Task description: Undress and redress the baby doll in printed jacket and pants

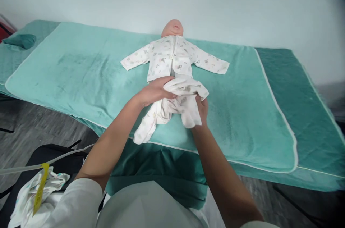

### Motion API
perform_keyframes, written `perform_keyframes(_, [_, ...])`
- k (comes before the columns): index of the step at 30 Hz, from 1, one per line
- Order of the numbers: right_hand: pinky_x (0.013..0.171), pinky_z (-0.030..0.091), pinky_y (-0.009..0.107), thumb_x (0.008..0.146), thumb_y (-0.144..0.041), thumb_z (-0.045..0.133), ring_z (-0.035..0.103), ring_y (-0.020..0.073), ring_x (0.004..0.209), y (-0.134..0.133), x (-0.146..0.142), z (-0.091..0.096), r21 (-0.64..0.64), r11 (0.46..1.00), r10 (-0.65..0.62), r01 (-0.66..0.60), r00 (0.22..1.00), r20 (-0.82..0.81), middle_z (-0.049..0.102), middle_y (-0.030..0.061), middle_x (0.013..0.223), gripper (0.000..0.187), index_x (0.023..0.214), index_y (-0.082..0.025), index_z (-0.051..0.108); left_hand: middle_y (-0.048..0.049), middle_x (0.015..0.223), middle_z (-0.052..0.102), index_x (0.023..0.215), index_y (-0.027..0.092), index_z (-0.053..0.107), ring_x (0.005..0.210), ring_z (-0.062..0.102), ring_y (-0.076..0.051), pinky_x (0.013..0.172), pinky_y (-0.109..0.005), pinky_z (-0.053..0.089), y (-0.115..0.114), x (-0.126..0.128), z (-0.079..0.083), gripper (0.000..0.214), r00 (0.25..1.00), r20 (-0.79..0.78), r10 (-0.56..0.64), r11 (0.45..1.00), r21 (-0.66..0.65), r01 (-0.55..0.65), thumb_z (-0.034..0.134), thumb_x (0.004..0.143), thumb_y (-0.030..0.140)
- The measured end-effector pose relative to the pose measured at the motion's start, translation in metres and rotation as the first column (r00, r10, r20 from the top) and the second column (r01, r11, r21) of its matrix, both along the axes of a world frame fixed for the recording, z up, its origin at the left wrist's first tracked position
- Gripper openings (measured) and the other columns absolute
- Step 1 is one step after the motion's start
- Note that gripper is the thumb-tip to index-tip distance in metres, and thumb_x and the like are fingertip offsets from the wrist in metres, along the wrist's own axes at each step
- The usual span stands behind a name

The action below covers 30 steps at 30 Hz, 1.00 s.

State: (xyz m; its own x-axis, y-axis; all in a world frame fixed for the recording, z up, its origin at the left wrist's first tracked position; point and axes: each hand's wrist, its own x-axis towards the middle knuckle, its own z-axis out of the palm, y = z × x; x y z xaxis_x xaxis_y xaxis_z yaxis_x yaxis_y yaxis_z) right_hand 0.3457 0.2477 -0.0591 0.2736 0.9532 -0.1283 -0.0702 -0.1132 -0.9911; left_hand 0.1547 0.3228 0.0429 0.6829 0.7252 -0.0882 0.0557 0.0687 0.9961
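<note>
A baby doll [172,29] lies on its back on a green padded cover [94,66], its head toward the wall. It wears a white printed jacket [161,60], closed at the front, with both sleeves spread wide. White printed baby pants [185,86] are bunched around the doll's lower body, one footed leg hanging to the left near the bed's front edge. My left hand [156,91] grips the bunched waist from the left, thumb and fingers around the cloth. On the other side, my right hand [203,109] is closed on the pants, its fingers partly hidden under the fabric.
The green bed [304,113] stands against a pale wall [229,1]. At lower left, a black chair [43,152] holds crumpled printed cloth [24,199] with a yellow strip [40,192]. A pale tube [61,155] crosses above the chair toward the bed.
</note>
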Motion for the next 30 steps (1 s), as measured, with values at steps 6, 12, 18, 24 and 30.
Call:
perform_keyframes(6, [0.111, 0.049, 0.043, 0.091, -0.057, 0.061, 0.064, 0.0243, 0.126, 0.018, -0.012, 0.005, 0.269, 0.918, -0.292, 0.290, 0.956, -0.036, 0.068, 0.0069, 0.133, 0.046, 0.124, -0.025, 0.062, -0.0044, 0.103, 0.072, 0.094, 0.016, 0.067, 0.105, 0.064, -0.022, 0.101, -0.034, 0.046, 0.022, 0.036, -0.008, 0.020, 0.915, -0.053, 0.400, 0.819, 0.468, -0.331, 0.059, 0.077, 0.011])
perform_keyframes(12, [0.097, 0.053, 0.044, 0.089, -0.059, 0.060, 0.065, 0.0266, 0.109, 0.046, 0.001, 0.001, 0.292, 0.915, -0.315, 0.279, 0.945, 0.086, 0.069, 0.0069, 0.115, 0.038, 0.108, -0.026, 0.061, -0.0022, 0.103, 0.073, 0.101, 0.017, 0.071, 0.102, 0.066, -0.021, 0.094, -0.032, 0.049, 0.027, 0.021, -0.015, 0.024, 0.928, 0.045, 0.370, 0.879, 0.307, -0.365, 0.072, 0.077, 0.019])
perform_keyframes(18, [0.088, 0.051, 0.034, 0.078, -0.043, 0.075, 0.062, 0.0204, 0.099, 0.029, 0.012, 0.034, 0.369, 0.929, -0.109, 0.003, 0.958, 0.267, 0.067, 0.0033, 0.109, 0.039, 0.110, -0.024, 0.063, -0.0054, 0.096, 0.076, 0.102, 0.016, 0.077, 0.090, 0.070, -0.021, 0.083, -0.031, 0.052, 0.021, -0.024, -0.028, 0.045, 0.964, 0.214, 0.155, 0.972, -0.210, -0.110, 0.088, 0.072, 0.048])
perform_keyframes(24, [0.061, 0.041, 0.029, 0.081, -0.055, 0.079, 0.056, 0.0162, 0.068, 0.025, -0.007, 0.111, 0.012, 0.888, 0.396, -0.459, 0.778, 0.487, 0.064, 0.0004, 0.072, 0.037, 0.085, -0.020, 0.067, -0.0045, 0.088, 0.073, 0.096, 0.016, 0.077, 0.081, 0.066, -0.016, 0.075, -0.029, 0.051, 0.006, -0.018, -0.036, 0.045, 0.942, 0.259, 0.214, 0.941, -0.313, -0.127, 0.082, 0.078, 0.057])
perform_keyframes(30, [0.053, 0.033, 0.027, 0.080, -0.054, 0.080, 0.046, 0.0113, 0.059, 0.036, -0.007, 0.130, 0.003, 0.865, 0.457, -0.501, 0.791, 0.407, 0.054, -0.0020, 0.065, 0.039, 0.073, -0.021, 0.060, -0.0031, 0.088, 0.072, 0.102, 0.018, 0.076, 0.076, 0.063, -0.013, 0.070, -0.028, 0.047, 0.018, -0.014, -0.028, 0.024, 0.990, 0.140, 0.004, 0.964, -0.264, 0.034, 0.072, 0.088, 0.037])
